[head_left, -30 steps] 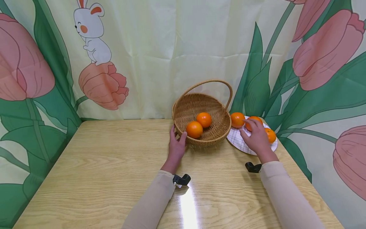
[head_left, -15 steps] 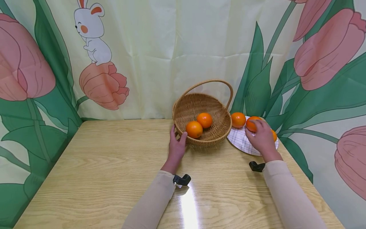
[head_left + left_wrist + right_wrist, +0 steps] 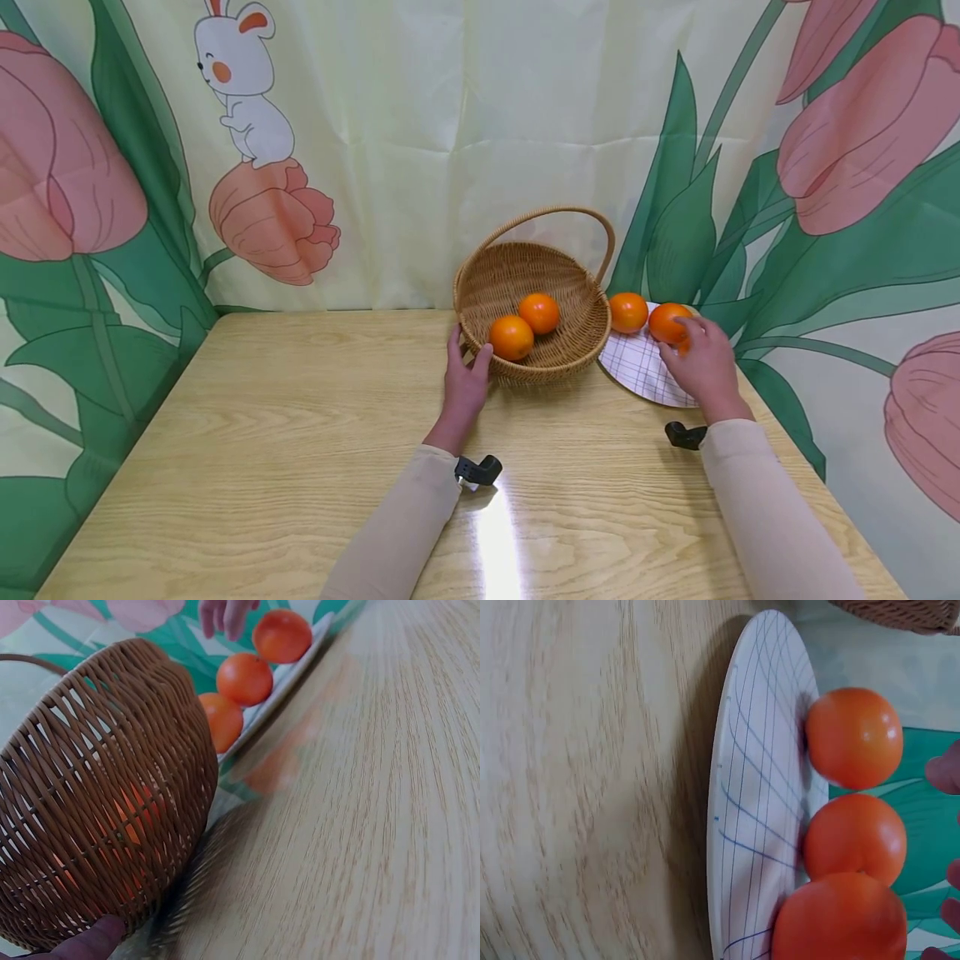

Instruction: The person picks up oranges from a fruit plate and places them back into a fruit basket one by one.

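My left hand point(image 3: 467, 387) holds the rim of a brown wicker basket point(image 3: 517, 262) at its front left, the thumb point(image 3: 94, 941) showing low in the left wrist view. Two oranges, a front one point(image 3: 512, 337) and a rear one point(image 3: 539, 313), lie inside the tilted basket. Over a round white plate point(image 3: 633, 362) with blue grid lines, my right hand point(image 3: 705, 367) hovers with loosely bent fingers. Three oranges rest there: one on the left point(image 3: 628, 312), a middle one point(image 3: 855, 838) and a near one point(image 3: 840, 922), mostly hidden by the hand in the head view. The right fingertips look apart from them.
The basket's tall arched handle point(image 3: 558, 210) rises toward a printed curtain point(image 3: 397, 167) behind the table. Wooden tabletop point(image 3: 300, 433) spreads to the left and front. The plate sits close to the table's right edge.
My right hand has moved to the right across the plate, from between the left and middle oranges to over the near one. The left hand and basket have stayed put.
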`<state>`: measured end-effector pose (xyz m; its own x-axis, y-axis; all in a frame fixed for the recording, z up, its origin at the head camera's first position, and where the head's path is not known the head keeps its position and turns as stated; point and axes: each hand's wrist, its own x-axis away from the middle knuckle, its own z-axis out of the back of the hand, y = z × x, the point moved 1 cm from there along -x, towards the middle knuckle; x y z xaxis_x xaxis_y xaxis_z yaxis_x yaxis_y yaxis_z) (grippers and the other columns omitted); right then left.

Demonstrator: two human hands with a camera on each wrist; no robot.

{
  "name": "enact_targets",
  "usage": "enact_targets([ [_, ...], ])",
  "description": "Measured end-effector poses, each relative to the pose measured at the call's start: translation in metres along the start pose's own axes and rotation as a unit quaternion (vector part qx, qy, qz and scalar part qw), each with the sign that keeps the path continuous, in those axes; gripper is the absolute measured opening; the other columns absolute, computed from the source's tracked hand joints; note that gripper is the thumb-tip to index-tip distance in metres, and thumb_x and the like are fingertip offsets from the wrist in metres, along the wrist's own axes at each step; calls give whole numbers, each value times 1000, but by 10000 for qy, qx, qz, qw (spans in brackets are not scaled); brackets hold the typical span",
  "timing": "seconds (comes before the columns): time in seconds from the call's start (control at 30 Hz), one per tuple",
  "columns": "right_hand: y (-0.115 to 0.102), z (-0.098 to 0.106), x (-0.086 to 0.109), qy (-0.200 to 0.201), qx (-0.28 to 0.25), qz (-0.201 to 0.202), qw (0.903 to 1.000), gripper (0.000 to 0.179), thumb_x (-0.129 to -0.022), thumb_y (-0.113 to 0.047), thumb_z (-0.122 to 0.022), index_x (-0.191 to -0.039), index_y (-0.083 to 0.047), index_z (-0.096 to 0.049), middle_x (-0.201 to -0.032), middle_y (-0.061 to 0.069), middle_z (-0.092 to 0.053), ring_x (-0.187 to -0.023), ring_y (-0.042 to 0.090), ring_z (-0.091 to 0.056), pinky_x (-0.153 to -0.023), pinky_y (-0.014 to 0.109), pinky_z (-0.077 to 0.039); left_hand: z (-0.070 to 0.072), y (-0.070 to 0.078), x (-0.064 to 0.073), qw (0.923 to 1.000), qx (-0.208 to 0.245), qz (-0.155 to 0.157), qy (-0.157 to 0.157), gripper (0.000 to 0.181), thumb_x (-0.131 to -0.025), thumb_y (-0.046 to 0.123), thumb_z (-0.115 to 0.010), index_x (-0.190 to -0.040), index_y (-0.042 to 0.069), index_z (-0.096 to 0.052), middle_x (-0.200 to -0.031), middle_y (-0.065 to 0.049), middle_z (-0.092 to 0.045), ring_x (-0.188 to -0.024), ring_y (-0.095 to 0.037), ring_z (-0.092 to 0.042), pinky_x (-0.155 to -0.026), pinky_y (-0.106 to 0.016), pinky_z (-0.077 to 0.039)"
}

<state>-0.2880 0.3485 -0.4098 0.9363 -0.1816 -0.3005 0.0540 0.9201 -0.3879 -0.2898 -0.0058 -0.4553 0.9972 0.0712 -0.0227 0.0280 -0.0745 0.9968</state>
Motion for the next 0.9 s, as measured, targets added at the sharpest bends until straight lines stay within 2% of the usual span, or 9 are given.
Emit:
enact_targets([
  [0.3, 13, -2, 0, -272, 22, -418, 9988, 59, -93, -27, -60, -140, 4, -42, -144, 33, -30, -129, 53, -28, -104, 71, -27, 0, 0, 0, 10000, -51, 49, 15, 70, -96, 40, -56, -153, 35, -17, -155, -15, -30, -131, -34, -48, -96, -43, -52],
  [0.6, 24, -2, 2, -440, -25, -603, 9972, 66, -94, -30, -57, -146, 2, -34, -148, 34, -22, -133, 55, -21, -106, 73, -22, -1, 0, 0, 9999, -18, 116, -11, 68, -97, 39, -55, -153, 39, -16, -155, -14, -29, -131, -34, -49, -97, -43, -51],
  [0.9, 32, -6, 3, -712, -127, -865, 9936, 67, -93, -28, -58, -147, 2, -32, -152, 34, -13, -135, 56, -17, -100, 73, -32, 0, 1, 1, 9999, -28, 100, -16, 68, -97, 39, -54, -152, 39, -16, -155, -14, -28, -133, -33, -47, -97, -43, -51],
])
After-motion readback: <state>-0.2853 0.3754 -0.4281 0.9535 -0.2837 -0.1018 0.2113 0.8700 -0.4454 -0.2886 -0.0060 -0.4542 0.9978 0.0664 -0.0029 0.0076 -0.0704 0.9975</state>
